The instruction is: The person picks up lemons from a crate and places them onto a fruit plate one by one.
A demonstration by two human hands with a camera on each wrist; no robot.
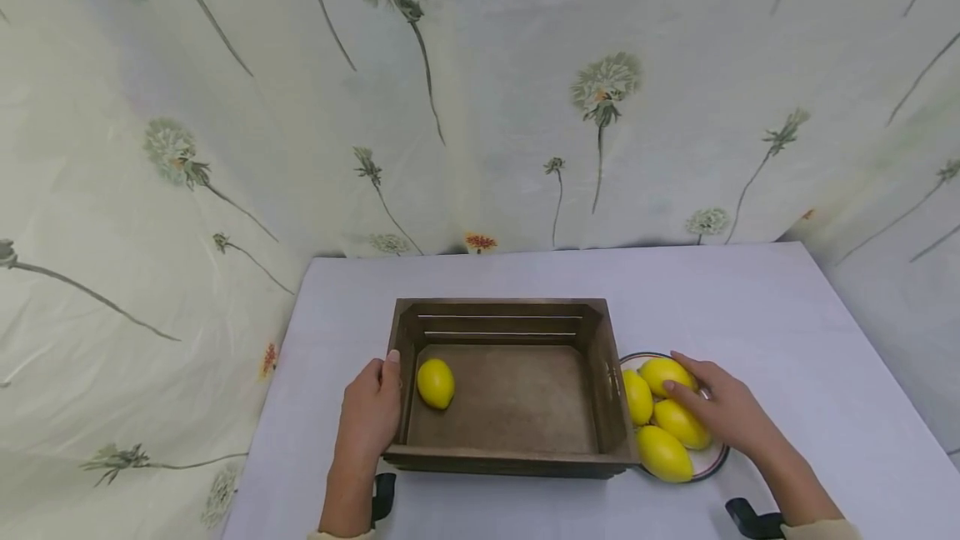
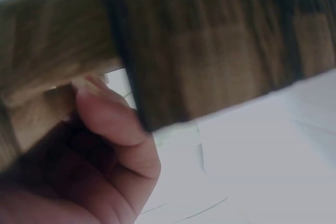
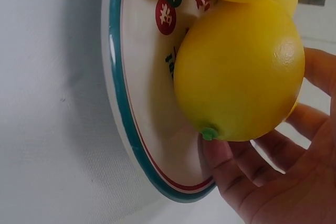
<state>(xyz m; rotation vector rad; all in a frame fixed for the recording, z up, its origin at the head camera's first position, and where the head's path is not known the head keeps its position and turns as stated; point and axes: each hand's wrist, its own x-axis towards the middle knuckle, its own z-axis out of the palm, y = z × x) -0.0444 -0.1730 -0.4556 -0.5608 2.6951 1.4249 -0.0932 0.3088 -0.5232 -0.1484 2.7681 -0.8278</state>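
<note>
My left hand (image 1: pixel 371 408) grips the left side of a brown wooden crate (image 1: pixel 510 461), its thumb over the rim. In the left wrist view, the curled fingers (image 2: pixel 118 124) are beside the slats. One lemon (image 1: pixel 436 383) lies inside the crate, near the left wall. Right of the crate, several yellow lemons sit on a round plate (image 1: pixel 708 467). My right hand (image 1: pixel 723 407) holds the far lemon (image 1: pixel 663 373) on it between thumb and fingers. In the right wrist view, a nearer lemon (image 3: pixel 239 72) with a green tip partly hides the fingers.
A white cloth covers the table (image 1: pixel 795 332). Behind and to the left hangs a curtain (image 1: pixel 510 107) printed with dandelions. The plate's left edge lies close against the crate's right wall, partly hidden by it.
</note>
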